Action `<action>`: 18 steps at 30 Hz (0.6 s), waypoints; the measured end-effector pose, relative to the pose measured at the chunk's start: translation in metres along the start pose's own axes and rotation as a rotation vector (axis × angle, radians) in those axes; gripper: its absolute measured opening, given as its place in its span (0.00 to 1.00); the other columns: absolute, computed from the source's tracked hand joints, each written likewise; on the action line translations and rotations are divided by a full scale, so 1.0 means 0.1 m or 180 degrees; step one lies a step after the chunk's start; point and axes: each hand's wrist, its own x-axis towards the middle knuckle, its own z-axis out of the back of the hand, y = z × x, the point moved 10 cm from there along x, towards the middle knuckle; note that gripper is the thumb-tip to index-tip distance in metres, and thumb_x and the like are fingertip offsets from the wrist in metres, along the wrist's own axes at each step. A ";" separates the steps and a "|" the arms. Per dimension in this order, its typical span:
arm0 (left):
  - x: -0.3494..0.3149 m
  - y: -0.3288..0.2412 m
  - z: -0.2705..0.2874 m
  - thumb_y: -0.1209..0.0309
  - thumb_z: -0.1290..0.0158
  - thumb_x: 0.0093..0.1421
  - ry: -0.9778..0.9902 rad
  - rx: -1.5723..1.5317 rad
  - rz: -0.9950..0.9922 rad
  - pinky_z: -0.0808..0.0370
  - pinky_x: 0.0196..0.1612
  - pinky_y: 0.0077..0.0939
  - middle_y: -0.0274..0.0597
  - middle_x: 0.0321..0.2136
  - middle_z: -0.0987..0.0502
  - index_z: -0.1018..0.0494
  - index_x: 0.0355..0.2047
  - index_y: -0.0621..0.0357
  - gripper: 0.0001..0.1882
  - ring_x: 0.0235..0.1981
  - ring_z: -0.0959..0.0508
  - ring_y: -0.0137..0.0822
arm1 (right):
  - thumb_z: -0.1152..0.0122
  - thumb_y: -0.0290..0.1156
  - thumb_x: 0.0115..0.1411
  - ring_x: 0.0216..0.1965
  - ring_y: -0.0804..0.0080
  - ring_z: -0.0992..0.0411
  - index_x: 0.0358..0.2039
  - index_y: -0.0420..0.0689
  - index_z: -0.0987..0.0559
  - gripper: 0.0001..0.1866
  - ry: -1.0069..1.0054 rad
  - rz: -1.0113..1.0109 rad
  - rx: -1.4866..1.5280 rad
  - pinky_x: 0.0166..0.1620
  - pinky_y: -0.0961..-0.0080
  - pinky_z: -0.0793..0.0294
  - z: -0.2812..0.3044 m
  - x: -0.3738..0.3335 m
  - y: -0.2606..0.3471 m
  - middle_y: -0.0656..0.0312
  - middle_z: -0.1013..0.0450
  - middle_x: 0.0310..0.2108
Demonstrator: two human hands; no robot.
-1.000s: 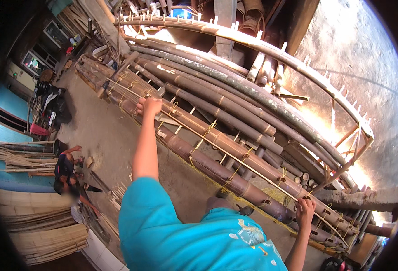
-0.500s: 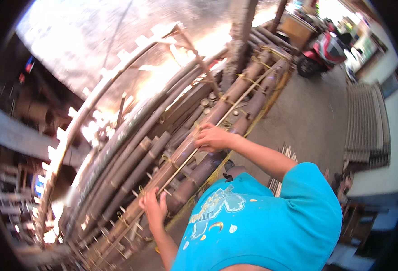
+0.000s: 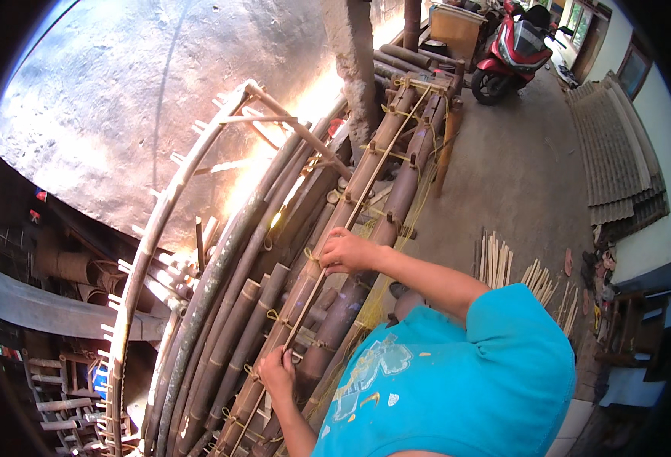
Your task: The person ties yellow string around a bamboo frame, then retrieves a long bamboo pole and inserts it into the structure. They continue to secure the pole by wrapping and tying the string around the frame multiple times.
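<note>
Right hand [image 3: 344,251] pinches thin strip [image 3: 371,183] along bamboo pole [image 3: 297,295]; left hand [image 3: 277,373], grip unclear; red scooter [image 3: 520,52] on grey floor [image 3: 503,167].

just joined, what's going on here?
A person in a bright blue short-sleeved shirt has both bare hands at a long, thin, pale strip lying along a thick brown bamboo pole. The right grip is farther up it, the left grip lower down; how tightly either is closed isn't clear. A second brown bamboo pole runs alongside, and thin yellow string loops around the first pole.
</note>
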 end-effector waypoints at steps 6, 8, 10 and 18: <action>0.12 -0.18 -0.26 0.67 0.44 0.59 0.0072 -0.0070 0.0081 0.31 0.38 0.44 0.53 0.29 0.22 0.22 0.35 0.60 0.09 0.33 0.25 0.57 | 0.36 0.42 0.57 0.44 0.68 0.27 0.35 0.54 0.21 0.09 -0.0035 0.0088 0.0140 0.59 0.60 0.41 0.08 -0.09 -0.31 0.66 0.24 0.35; 0.14 -0.13 -0.36 0.67 0.43 0.59 0.0092 0.0056 0.0234 0.31 0.38 0.45 0.54 0.29 0.22 0.22 0.35 0.60 0.10 0.32 0.25 0.58 | 0.37 0.42 0.57 0.44 0.67 0.27 0.36 0.53 0.21 0.09 -0.0099 0.0128 0.0276 0.59 0.60 0.41 0.04 -0.09 -0.35 0.65 0.24 0.35; 0.17 -0.05 -0.42 0.67 0.43 0.59 0.0421 0.0156 0.0586 0.29 0.40 0.44 0.55 0.30 0.22 0.22 0.36 0.62 0.11 0.34 0.24 0.57 | 0.37 0.41 0.58 0.45 0.66 0.27 0.37 0.51 0.21 0.10 -0.0122 0.0140 0.0426 0.59 0.60 0.40 0.10 -0.10 -0.39 0.65 0.24 0.36; 0.63 -0.68 -0.17 0.62 0.44 0.62 0.0298 0.0121 0.1428 0.26 0.40 0.35 0.57 0.31 0.21 0.22 0.37 0.66 0.16 0.33 0.20 0.49 | 0.31 0.37 0.53 0.42 0.58 0.29 0.38 0.48 0.22 0.14 -0.1651 -0.0410 0.0950 0.46 0.62 0.30 1.42 -0.99 -0.85 0.59 0.27 0.37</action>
